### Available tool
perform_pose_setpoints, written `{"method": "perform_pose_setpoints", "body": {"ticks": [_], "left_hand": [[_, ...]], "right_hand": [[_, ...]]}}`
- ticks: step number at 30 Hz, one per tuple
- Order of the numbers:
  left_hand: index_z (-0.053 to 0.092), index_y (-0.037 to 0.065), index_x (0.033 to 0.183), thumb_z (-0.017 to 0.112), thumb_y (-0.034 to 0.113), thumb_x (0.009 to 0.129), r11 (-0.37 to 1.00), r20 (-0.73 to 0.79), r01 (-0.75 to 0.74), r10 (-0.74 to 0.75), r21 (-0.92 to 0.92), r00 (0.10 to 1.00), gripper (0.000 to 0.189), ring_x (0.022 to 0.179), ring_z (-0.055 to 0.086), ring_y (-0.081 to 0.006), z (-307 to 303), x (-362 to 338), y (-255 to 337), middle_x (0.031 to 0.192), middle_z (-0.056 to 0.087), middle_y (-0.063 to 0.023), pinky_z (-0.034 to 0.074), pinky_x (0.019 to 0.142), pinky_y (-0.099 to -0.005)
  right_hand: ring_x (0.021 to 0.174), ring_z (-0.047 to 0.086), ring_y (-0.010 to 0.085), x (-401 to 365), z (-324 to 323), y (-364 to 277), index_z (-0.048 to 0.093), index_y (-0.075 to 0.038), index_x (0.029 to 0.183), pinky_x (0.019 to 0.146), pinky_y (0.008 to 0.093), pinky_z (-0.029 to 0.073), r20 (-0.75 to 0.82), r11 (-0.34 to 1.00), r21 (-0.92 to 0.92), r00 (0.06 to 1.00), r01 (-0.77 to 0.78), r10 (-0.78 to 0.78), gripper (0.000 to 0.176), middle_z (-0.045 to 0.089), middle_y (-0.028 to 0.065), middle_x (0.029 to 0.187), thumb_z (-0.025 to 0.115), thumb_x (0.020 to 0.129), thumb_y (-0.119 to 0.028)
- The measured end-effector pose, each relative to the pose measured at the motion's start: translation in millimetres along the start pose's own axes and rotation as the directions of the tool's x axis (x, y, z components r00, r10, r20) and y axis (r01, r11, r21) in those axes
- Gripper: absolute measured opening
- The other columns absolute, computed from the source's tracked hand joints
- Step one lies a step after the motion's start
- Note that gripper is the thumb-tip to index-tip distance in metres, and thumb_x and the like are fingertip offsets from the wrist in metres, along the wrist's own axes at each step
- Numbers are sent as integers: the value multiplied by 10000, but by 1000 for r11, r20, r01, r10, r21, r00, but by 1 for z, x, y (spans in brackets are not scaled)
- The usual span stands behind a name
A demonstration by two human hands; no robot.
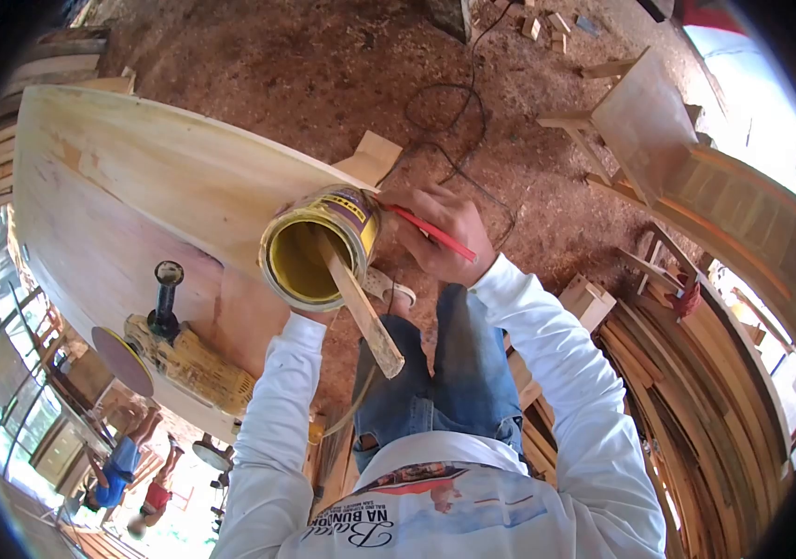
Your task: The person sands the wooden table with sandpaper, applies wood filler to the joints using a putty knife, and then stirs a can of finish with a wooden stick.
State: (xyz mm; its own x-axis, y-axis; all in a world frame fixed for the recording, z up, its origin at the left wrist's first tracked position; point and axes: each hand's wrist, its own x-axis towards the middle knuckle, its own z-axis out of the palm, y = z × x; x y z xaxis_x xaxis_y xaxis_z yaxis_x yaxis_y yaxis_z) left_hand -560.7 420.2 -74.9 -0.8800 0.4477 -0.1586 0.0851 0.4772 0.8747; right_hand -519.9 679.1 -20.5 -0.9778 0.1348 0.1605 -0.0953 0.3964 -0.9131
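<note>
Right hand (pixel 445 228) pinches a red tool (pixel 437 235); left hand (pixel 312 316) behind a tilted can (pixel 357 216)

Head view: the can is between both hands, overlapping the edge of a pale wooden hull (pixel 137 177), its mouth towards the wearer and a wooden stick (pixel 370 331) jutting out. Tipping it further could spill any contents; a knock might dislodge the stick. The can hides the left fingers, so their grip cannot be told. The red tool's far end is hard to make out.
</note>
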Motion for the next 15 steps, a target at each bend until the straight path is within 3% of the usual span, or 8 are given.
{"method": "perform_pose_setpoints", "body": {"ticks": [5, 8, 11, 12, 15], "left_hand": [[479, 41, 1453, 769, 287, 912, 1000, -7, 0, 0, -3, 1000, 661, 1314, 515, -233, -1, 1, 0, 1435, 553, -94, 398, 1126, -380], [474, 42, 1457, 768, 294, 911, 1000, -14, -1, 1, -4, 1000, 670, 1320, 509, -235, -1, 1, 1, 1440, 549, -95, 393, 1131, -382], [468, 43, 1462, 768, 301, 911, 1000, -15, -1, 1, -2, 1000, 678, 1326, 504, -236, -1, 1, 2, 1445, 545, -95, 387, 1137, -383], [466, 44, 1463, 767, 303, 910, 1000, -16, -1, 1, -3, 1000, 681, 1328, 503, -237, -1, 1, 2, 1447, 544, -95, 385, 1138, -384], [461, 45, 1468, 767, 310, 909, 1000, -18, -2, 2, -1, 1000, 690, 1333, 498, -238, -1, 0, 3, 1452, 539, -95, 379, 1144, -385]], "right_hand": [[824, 711, 382, -11, -2, -9, 683, -51, 1189, 736, 471, 576, 17, 998, -23, 998, -53, 54, 356, 715, 166, 910, 744, 839, -58], [787, 712, 355, -33, 11, -15, 683, -50, 1182, 657, 441, 557, -120, 997, -79, 993, 9, -18, 344, 713, 153, 899, 739, 844, -45], [771, 715, 329, -59, 19, -28, 688, -49, 1178, 635, 428, 541, -70, 986, -113, 991, -121, 114, 331, 720, 149, 915, 743, 852, -55], [742, 711, 324, -64, 24, -29, 691, -46, 1185, 619, 425, 532, -101, 990, -109, 992, -91, 80, 330, 720, 145, 877, 752, 863, -78], [733, 711, 332, -78, 28, -34, 690, -42, 1188, 632, 411, 538, -69, 985, 28, 983, -171, 172, 319, 720, 149, 866, 747, 880, -100]]}}
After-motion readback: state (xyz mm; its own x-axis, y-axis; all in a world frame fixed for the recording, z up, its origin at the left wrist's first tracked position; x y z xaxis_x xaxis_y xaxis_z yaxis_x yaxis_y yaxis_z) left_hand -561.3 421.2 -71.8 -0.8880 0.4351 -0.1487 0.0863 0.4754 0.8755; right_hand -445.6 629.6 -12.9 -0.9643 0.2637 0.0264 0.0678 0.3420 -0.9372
